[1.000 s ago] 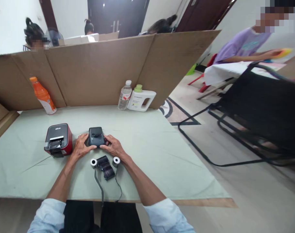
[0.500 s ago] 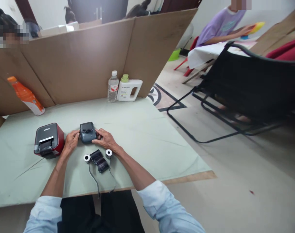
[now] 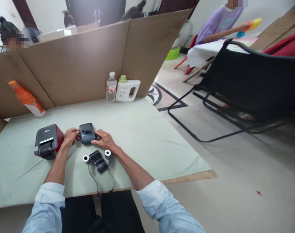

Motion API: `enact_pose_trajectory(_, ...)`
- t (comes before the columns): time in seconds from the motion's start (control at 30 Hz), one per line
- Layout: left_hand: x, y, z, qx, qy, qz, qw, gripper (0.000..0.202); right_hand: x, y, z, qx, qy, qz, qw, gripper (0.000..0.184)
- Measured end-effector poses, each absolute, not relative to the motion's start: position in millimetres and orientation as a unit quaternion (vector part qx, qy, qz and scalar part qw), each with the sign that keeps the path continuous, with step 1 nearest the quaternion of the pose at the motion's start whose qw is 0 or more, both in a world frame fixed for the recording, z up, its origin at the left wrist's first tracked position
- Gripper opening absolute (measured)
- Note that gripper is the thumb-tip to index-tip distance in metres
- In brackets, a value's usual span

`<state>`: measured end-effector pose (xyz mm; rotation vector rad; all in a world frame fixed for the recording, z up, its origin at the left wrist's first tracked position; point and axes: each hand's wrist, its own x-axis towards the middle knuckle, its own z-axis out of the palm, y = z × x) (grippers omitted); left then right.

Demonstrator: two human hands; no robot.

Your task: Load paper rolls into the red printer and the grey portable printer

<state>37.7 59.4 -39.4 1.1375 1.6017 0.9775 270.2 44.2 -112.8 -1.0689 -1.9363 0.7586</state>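
A small dark blue-grey portable printer (image 3: pixel 87 137) lies on the table between my two hands. My right hand (image 3: pixel 104 139) grips its right side, thumb at the near corner. My left hand (image 3: pixel 71 136) is at its left side, fingers bent against the edge; their tips are partly hidden. Left of that hand stands a bigger black and red label printer (image 3: pixel 47 141) with dark strip at its front slot. Nearer me lie two small paper rolls, one left (image 3: pixel 85 159) and one right (image 3: pixel 107 153), tails trailing toward the edge. Between them is a shiny black folded strip (image 3: pixel 98 161).
An orange bottle (image 3: pixel 27 98), a clear water bottle (image 3: pixel 111 88) and a white jug with a green cap (image 3: pixel 128 90) stand along the cardboard partition (image 3: pixel 84 64). A black folding chair (image 3: pixel 249 81) is to the right. People are beyond the partition and at another table.
My left hand has shifted a little, its knuckles higher and its fingers more bent. My right hand stays at the small printer, which has hardly moved. The view has tilted slightly.
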Motion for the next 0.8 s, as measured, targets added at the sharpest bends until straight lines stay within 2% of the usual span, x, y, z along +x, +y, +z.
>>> enact_pose_trajectory(0.47, 40.9, 70.8, -41.3, 0.428, 0.701, 0.370, 0.434, 0.009, 269.6, 43.2, -111.6, -0.424, -0.757, 0.302, 0.396, 0.055)
enact_pose_trajectory(0.8, 41.5, 65.0, -35.5, 0.441, 0.714, 0.356, 0.411, 0.019, 265.7, 45.2, -113.3, -0.420, -0.754, 0.308, 0.399, 0.055)
